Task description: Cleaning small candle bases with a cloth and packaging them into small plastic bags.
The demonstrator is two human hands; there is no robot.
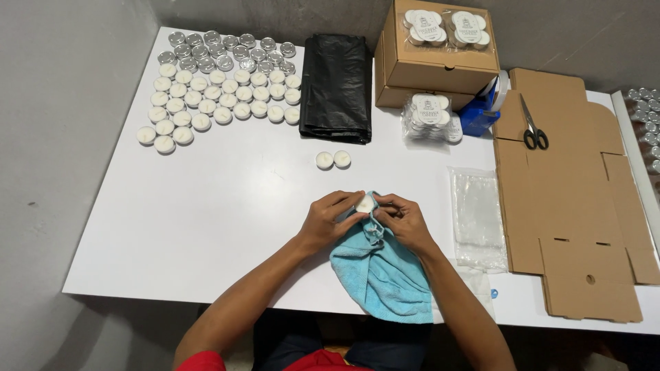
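My left hand (328, 221) and my right hand (404, 218) meet near the table's front edge, together gripping a small white tealight candle (364, 204). A light blue cloth (382, 271) is bunched around the candle under my fingers and hangs toward me over the table edge. Two more white tealights (333, 160) sit side by side on the white table (227, 206) just beyond my hands.
Several rows of white tealights (220, 96) and empty metal cups (227, 49) fill the far left. A folded black plastic bag (336, 86), stacked cardboard boxes (433, 58), packed candle sets (431, 117), a blue tape dispenser (481, 110), clear bags (478, 213), flat cardboard (570, 206) with scissors (533, 127) lie right.
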